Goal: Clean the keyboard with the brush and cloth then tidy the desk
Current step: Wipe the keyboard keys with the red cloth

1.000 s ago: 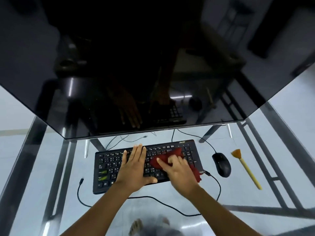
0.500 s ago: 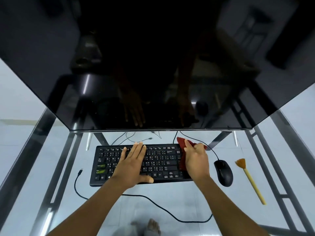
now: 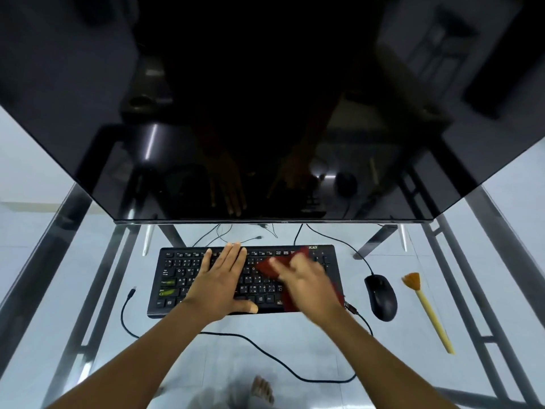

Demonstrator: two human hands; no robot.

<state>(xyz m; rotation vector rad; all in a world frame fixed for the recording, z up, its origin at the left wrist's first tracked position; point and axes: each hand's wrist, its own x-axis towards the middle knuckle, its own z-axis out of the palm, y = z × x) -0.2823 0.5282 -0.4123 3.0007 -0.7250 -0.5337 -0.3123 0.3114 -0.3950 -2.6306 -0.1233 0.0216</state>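
While the left hand (image 3: 219, 286) lies flat, bracing the keyboard (image 3: 177, 270), the blurred right hand (image 3: 306, 286) works the cloth (image 3: 267, 268) over its right keys, grip unclear. The brush (image 3: 424, 308) is parked on the table (image 3: 324, 349), and tidying looks yet to come.

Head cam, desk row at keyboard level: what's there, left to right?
Loose cable plug → left hand → right hand → mouse → brush. Keyboard and cloth left out: they lie under the hands.

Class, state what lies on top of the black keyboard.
The left hand lies flat on the keyboard; the right hand presses a red cloth on its right part. Keys beneath are hidden.
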